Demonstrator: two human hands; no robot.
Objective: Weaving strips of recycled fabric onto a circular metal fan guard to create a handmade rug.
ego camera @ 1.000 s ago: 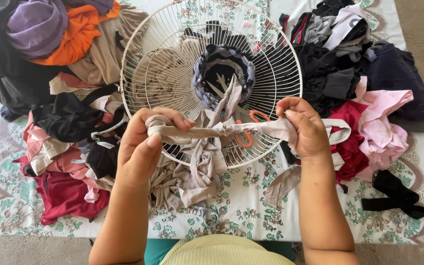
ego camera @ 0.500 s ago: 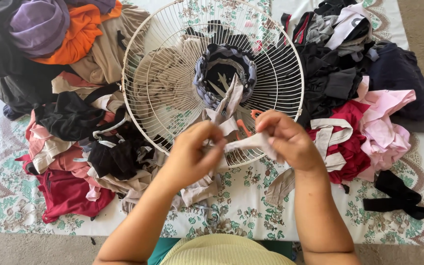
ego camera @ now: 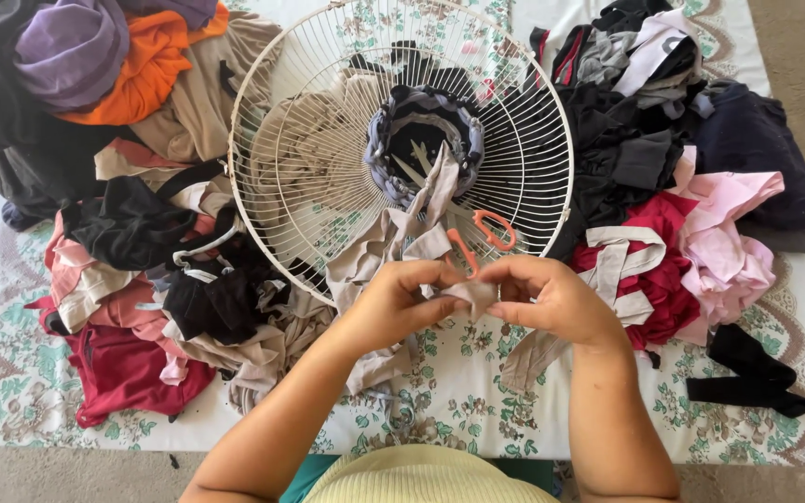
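Surface: Floral-printed cloth covers the table (ego camera: 533, 410), and I see bare cloth only along the near edge; everything else is heaped with fabric.
Centre: a round white wire fan guard (ego camera: 281, 186) lies flat toward the far edge, with a braided ring of dark and grey cloth (ego camera: 421, 116) at its hub.
Thing in hand: a beige-grey strip of soft jersey fabric (ego camera: 472, 296), held just above the near edge, its tail running up over the guard to the ring.
Left hand (ego camera: 393, 303): fingers pressed together, pinching the strip's end from the left.
Right hand (ego camera: 552, 298): fingers closed on the same strip from the right, thumb and forefinger meeting the left hand's.
Scissors: orange-handled scissors (ego camera: 482, 237) rest on the guard's near rim, just beyond my knuckles.
Piles: dark, purple and orange garments (ego camera: 95, 65) at the far left corner; red and pink scraps (ego camera: 682, 261) toward the right edge.
Handling: I judge the strip light, limp and stretchy, not fragile; it should sag unless tensioned, so pinch close to the end, both hands near together.
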